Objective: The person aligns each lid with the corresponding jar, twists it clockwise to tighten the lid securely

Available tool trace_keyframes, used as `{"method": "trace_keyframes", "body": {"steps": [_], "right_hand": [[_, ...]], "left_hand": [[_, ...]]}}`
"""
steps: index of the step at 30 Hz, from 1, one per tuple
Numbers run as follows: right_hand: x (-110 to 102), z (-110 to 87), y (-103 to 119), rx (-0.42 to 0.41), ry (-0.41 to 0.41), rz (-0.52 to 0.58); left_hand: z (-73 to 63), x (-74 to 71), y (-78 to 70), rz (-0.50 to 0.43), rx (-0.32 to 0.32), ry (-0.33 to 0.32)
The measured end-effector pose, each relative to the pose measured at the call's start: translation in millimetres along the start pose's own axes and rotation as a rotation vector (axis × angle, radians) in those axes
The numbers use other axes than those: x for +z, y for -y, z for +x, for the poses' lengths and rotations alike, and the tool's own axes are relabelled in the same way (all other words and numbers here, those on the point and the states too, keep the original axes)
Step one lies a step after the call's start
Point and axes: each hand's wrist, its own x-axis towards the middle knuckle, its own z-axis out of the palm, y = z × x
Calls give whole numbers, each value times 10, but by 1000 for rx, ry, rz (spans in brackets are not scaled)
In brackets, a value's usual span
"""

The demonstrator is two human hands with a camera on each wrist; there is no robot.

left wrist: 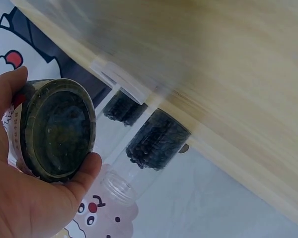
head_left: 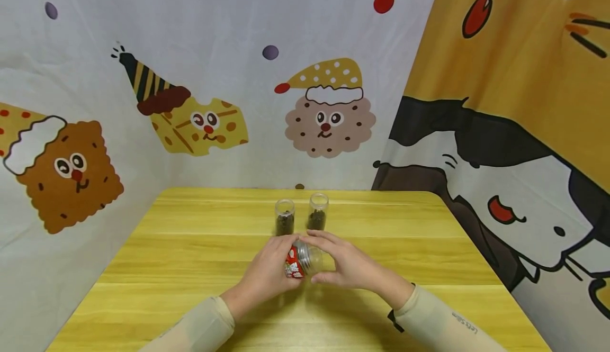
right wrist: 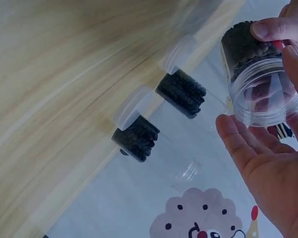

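Observation:
My left hand [head_left: 269, 267] grips a clear jar [head_left: 294, 263] with a red label, tipped on its side. Its base faces the camera in the left wrist view, and dark pieces fill that end. The threaded neck [right wrist: 260, 101] points toward my right hand [head_left: 350, 262], whose fingers spread loosely around that end. Whether they touch it, I cannot tell. Beyond my hands stand two slim clear jars, a left one [head_left: 285, 219] and a right one [head_left: 317, 214], each partly filled with dark pieces.
Two translucent lids, one nearer [right wrist: 134, 106] and one farther [right wrist: 181, 53] in the right wrist view, lie by the slim jars. All rests on a yellow wood-grain table [head_left: 214, 219]. Behind it hangs a white cloth [head_left: 214, 39] printed with cartoons.

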Motion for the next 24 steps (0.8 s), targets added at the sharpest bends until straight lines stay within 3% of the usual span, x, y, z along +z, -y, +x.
{"method": "trace_keyframes", "body": {"steps": [24], "right_hand": [[-20,10,22,-19,5,-18]], "left_hand": [[-11,-19,-26,-28,-6,10]]}}
